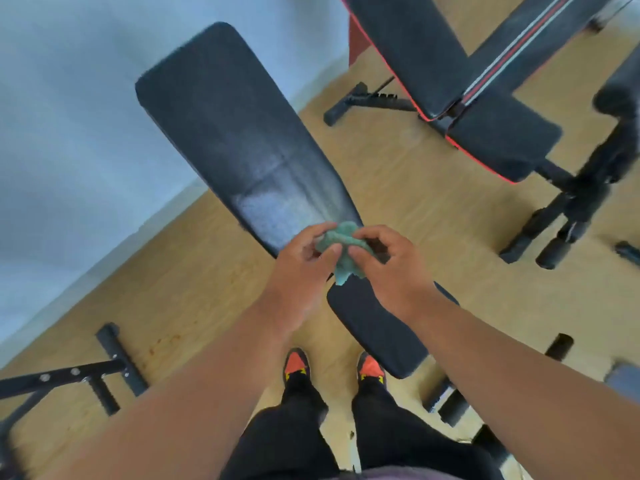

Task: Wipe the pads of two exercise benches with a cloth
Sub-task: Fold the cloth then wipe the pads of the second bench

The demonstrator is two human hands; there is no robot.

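Observation:
A crumpled green cloth (341, 249) hangs between my two hands above the near bench. My left hand (304, 268) pinches its left side and my right hand (388, 268) pinches its right side. Under them lies the near bench: a long black back pad (235, 129) slanting up to the left, with a pale sheen near my hands, and a short black seat pad (374, 327) below. A second bench with red-trimmed black pads (498, 140) stands at the upper right.
The floor is light wood (398, 188). A pale wall (69, 116) runs along the left. A black metal frame (104, 368) lies at the lower left. The second bench's black legs and foam rollers (561, 233) stand at the right. My feet (332, 368) are beside the seat pad.

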